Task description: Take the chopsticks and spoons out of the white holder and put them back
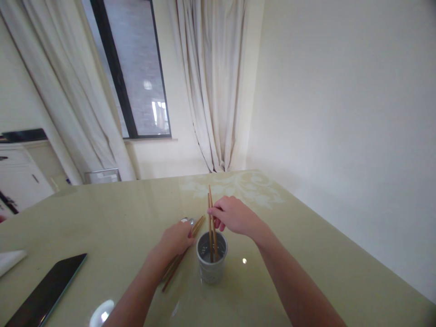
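A grey utensil holder [211, 271] stands upright on the table, with perforations showing on its inner wall. My right hand [234, 214] pinches a pair of wooden chopsticks [210, 213], whose lower ends reach down inside the holder. To the left of the holder, my left hand [177, 238] is closed over a bundle of chopsticks [174, 271] lying slantwise on the table. Metal spoons [191, 221] peek out just beyond its fingers. Part of the bundle is hidden under that hand.
On the left of the glossy table [112, 227] lies a dark flat tablet-like object [47, 290], with a white object [12, 261] at the edge. A round white item [102, 313] sits near my left forearm. A wall [340, 113] borders the table's right side.
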`<state>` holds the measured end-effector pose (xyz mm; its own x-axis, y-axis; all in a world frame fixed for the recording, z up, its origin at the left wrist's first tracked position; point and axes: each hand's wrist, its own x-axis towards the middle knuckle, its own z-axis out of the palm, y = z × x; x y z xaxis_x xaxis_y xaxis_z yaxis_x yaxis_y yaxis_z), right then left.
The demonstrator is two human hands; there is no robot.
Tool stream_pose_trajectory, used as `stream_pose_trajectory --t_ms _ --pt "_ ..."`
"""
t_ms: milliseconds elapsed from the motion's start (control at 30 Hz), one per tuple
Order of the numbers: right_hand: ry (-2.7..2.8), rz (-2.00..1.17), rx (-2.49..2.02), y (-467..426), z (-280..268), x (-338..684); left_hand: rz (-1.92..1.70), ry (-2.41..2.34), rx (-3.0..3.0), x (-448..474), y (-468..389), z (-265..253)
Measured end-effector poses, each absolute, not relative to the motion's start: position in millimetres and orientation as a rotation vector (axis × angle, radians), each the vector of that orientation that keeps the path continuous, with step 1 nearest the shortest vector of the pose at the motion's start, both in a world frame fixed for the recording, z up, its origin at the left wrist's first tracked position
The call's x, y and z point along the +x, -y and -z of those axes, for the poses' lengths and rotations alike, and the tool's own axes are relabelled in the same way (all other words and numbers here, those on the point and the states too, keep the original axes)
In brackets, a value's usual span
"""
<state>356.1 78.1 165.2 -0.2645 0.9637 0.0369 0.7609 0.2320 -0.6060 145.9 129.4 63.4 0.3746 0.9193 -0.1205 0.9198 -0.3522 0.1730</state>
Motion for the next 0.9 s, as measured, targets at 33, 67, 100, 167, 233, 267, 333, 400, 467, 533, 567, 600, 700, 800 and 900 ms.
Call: stream_pose_trajectory --t_ms 33,67,100,167,233,267,333,400,467,533,567,600,700,800,900 --pt "2.116 -0.699 -1.592 -79 -164 355 0.003 -1.645 2.421 146 -128 -64" --pt "2.124 -0.716 -1.603 -79 -163 354 0.001 -1.641 2.419 147 -127 -65" --pt "2.129 -0.731 -1.619 -79 -163 353 -0.003 -1.636 2.418 147 -127 -66" --pt "2.141 -0.756 -1.65 -79 -163 353 -0.013 -1.637 2.408 146 -127 -70" --pt "2.161 -0.765 -1.669 -78 -164 353 -0.062 -1.654 2.382 144 -130 -77" --pt "2.174 -0.765 -1.673 -78 -165 353 -0.108 -1.669 2.37 142 -131 -81" --pt "2.201 -0.743 -1.677 -78 -166 353 -0.244 -1.692 2.353 136 -134 -91" --pt "2.233 -0.701 -1.686 -78 -167 354 -0.405 -1.678 2.326 132 -134 -103" --pt "2.254 -0.658 -1.686 -78 -166 354 -0.581 -1.601 2.273 129 -131 -116" --pt "2.239 -0.638 -1.671 -79 -167 355 -0.761 -1.466 2.208 130 -126 -127" --pt "2.21 -0.623 -1.659 -80 -167 356 -0.848 -1.386 2.175 131 -123 -132" --pt "2.169 -0.595 -1.641 -80 -168 357 -0.926 -1.307 2.139 132 -120 -137" --pt "2.006 -0.508 -1.484 -78 -174 359 -1.077 -1.113 2.039 139 -110 -145" --pt "1.869 -0.593 -1.189 -75 -181 358 -1.115 -0.999 2.02 147 -101 -150" --pt "1.759 -0.687 -1.034 -74 -184 354 -1.114 -0.931 2.021 152 -95 -153"
